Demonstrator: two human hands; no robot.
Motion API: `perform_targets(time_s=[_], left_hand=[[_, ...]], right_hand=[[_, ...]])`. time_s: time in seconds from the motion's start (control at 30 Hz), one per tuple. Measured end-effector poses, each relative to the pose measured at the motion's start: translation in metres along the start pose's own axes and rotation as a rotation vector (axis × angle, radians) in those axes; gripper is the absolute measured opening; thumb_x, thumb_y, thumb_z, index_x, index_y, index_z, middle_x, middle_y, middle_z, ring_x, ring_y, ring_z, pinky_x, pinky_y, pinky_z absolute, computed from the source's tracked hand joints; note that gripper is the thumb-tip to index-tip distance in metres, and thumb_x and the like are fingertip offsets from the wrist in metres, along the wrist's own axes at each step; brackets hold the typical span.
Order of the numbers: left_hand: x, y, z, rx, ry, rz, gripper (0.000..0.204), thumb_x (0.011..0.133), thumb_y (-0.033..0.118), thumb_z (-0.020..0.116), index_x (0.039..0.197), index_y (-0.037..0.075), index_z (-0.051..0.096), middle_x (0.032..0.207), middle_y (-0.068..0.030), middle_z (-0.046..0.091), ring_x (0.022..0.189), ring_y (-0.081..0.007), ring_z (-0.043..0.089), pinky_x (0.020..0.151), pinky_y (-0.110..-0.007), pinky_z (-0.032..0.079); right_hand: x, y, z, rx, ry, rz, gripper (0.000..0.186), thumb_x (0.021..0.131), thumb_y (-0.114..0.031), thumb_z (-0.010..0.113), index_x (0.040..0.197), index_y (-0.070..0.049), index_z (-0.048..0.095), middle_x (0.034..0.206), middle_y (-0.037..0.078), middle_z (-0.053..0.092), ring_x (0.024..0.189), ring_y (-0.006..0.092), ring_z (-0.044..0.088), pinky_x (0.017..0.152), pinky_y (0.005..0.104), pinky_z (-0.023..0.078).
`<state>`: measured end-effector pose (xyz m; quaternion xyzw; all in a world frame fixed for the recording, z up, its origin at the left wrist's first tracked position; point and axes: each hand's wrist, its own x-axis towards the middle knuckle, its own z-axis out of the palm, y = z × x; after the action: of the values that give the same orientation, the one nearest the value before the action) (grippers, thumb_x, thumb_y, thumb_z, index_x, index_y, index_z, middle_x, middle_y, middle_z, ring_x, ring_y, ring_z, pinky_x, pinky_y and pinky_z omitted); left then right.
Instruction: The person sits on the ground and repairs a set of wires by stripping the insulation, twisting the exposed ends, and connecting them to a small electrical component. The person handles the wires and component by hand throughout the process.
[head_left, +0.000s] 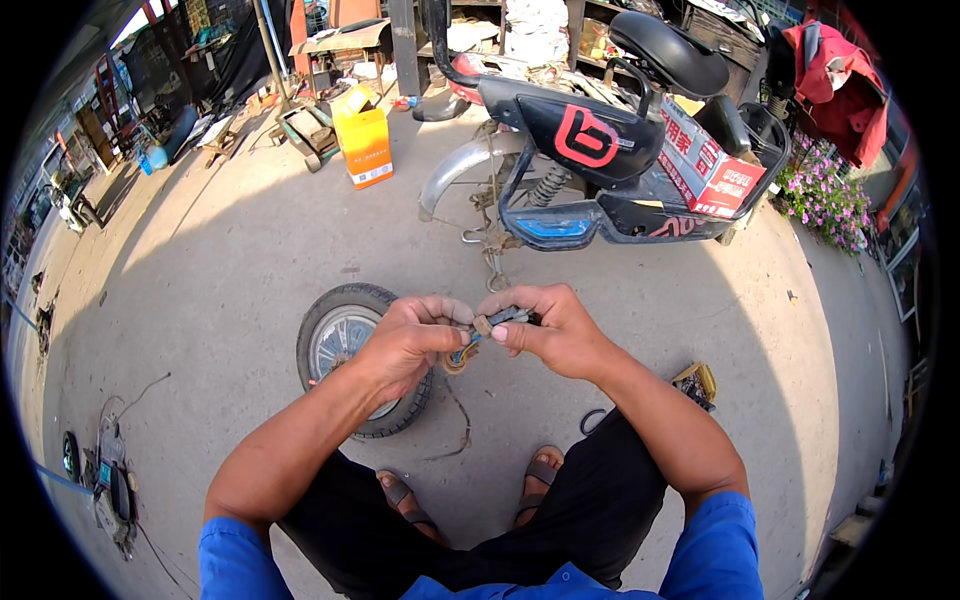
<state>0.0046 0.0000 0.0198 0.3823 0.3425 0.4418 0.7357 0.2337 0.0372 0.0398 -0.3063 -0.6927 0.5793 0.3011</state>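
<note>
Left hand point(408, 340): fingers curled shut around a small part with coloured wires point(461, 357), pinched between thumb and forefinger; right hand point(553, 327): closed on a small dark tool or connector point(508, 317), its tip meeting the part between the two hands, exact kind too small to tell. Below and left of the left hand, a detached wheel point(345, 345) with tyre lies flat on the concrete ground point(220, 290). Beyond both hands, a black scooter point(590, 150) without its rear wheel, a red-and-white carton point(705, 160) on its footboard, and an orange box point(363, 137) further off to the left.

Concrete ground point(230, 260), loose wheel point(345, 340), orange box point(363, 140), scooter point(600, 160), thin cable point(462, 420) lying on it
</note>
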Motion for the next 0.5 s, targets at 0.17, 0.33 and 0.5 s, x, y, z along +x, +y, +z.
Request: perform_targets(time_s=[0.17,0.33,0.5], left_hand=[[-0.0012,0.0039,-0.0015,-0.072,-0.011,-0.062,0.019,0.084,0.0,0.07,0.102,-0.002,0.067,0.093,-0.0102,0.07,0.083,-0.0197,0.067,0.078,-0.035,0.053],[-0.0016,0.0046,-0.0028,-0.182,-0.024,-0.112,0.017,0.086,0.003,0.069,0.102,-0.002,0.067,0.096,-0.01,0.07,0.085,-0.02,0.067,0.083,-0.041,0.054],[0.0009,0.0011,-0.0069,-0.072,0.013,-0.054,0.016,0.086,0.001,0.069,0.102,-0.002,0.068,0.095,-0.0078,0.07,0.086,-0.0168,0.066,0.082,-0.036,0.053]], right_hand=[[0.0015,0.0,-0.0032,0.077,-0.032,-0.006,0.022,0.092,-0.009,0.07,0.112,0.001,0.071,0.09,0.005,0.068,0.073,0.011,0.06,0.064,0.027,0.052],[0.0016,0.0002,-0.0058,0.07,-0.048,-0.005,0.023,0.092,-0.009,0.07,0.112,0.001,0.07,0.095,0.007,0.069,0.075,0.0123,0.062,0.066,0.0279,0.055],[0.0027,0.0046,-0.0094,0.048,-0.056,-0.007,0.026,0.092,-0.012,0.073,0.114,0.001,0.07,0.09,0.005,0.068,0.073,0.0117,0.062,0.064,0.0275,0.054]])
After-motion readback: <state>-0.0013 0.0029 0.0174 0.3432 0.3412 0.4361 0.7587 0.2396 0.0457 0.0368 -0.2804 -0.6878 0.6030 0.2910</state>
